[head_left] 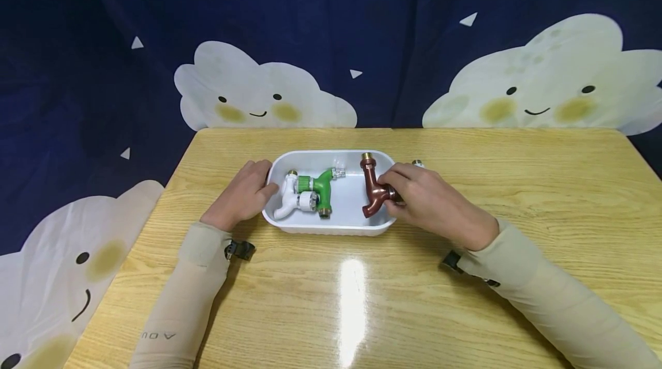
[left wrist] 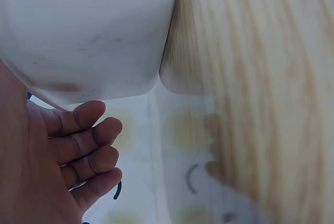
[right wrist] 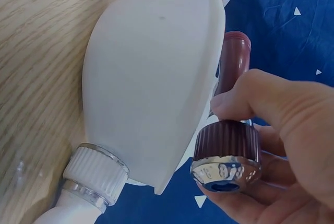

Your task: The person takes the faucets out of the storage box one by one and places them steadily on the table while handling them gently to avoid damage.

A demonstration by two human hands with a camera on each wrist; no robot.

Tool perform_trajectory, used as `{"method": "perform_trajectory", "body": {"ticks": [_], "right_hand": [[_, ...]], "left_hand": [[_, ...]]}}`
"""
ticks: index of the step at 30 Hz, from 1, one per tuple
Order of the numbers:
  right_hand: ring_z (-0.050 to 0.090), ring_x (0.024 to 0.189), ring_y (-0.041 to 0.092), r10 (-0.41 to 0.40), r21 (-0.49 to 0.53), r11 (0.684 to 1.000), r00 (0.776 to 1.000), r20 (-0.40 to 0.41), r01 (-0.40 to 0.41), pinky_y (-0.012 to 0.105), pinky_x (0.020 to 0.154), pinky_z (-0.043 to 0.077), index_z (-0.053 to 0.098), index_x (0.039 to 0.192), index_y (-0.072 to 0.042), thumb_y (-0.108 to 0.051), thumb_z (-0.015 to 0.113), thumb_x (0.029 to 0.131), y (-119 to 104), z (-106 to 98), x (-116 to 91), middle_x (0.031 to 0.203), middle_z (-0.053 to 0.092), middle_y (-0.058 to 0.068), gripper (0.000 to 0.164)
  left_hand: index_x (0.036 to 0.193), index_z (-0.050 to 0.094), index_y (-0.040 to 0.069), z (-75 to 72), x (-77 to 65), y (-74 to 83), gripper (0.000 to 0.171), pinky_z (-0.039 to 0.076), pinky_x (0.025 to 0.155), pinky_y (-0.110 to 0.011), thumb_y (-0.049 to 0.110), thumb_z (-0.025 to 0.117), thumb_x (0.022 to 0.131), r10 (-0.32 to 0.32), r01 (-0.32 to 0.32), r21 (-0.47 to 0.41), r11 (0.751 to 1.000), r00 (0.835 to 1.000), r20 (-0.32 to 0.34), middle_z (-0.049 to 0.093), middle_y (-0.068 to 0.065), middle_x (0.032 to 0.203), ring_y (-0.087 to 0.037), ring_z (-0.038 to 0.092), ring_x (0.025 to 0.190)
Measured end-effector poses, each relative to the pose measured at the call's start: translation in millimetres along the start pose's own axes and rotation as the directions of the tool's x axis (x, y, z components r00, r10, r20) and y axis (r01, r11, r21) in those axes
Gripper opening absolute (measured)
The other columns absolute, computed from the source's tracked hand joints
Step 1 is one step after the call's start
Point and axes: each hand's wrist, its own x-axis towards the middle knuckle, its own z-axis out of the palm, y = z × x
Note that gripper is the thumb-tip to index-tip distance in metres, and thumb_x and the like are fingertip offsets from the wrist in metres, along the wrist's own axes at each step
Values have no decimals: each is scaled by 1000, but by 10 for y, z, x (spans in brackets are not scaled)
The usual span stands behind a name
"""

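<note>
A white plastic tub stands on the table. My left hand holds the tub's left end, thumb over the rim; in the left wrist view its curled fingers lie by the outer wall. My right hand grips a brownish-red faucet by its ribbed handle, over the tub's right end. The right wrist view shows the faucet's handle above the rim, between thumb and fingers. Inside the tub, a white faucet lies at the left against a green faucet.
Another white faucet is on the table outside the tub's right end; in the head view the right hand hides most of it. The wooden table reaches back to a dark blue curtain with cloud prints.
</note>
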Motion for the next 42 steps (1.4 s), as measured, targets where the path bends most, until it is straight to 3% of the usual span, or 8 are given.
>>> {"method": "perform_trajectory", "body": {"ticks": [9,30,42], "right_hand": [[60,77,19,49,-12,999,997,53,-49,34,69,55,70,103,1,-4,77,78,10,-50,-8,93,66,9,26],[61,77,18,116,-14,993,987,113,-115,33,67,55,71,102,-1,-2,81,77,95,-143,-20,95,67,9,27],[61,78,19,148,-12,989,977,154,-148,35,69,55,70,105,-2,-3,80,78,156,-217,-23,99,68,10,29]], "left_hand": [[111,60,3,1,0,1,28,39,83,-40,24,48,96,3,-3,2,1000,1000,1,61,-12,94,-28,49,94],[118,59,1,-13,-3,10,33,40,85,-41,24,47,97,-16,16,-9,1000,999,29,62,-14,102,-29,48,97],[116,59,1,-10,-3,15,32,40,86,-42,24,47,97,-19,20,-10,1000,999,25,61,-13,98,-29,49,97]]}}
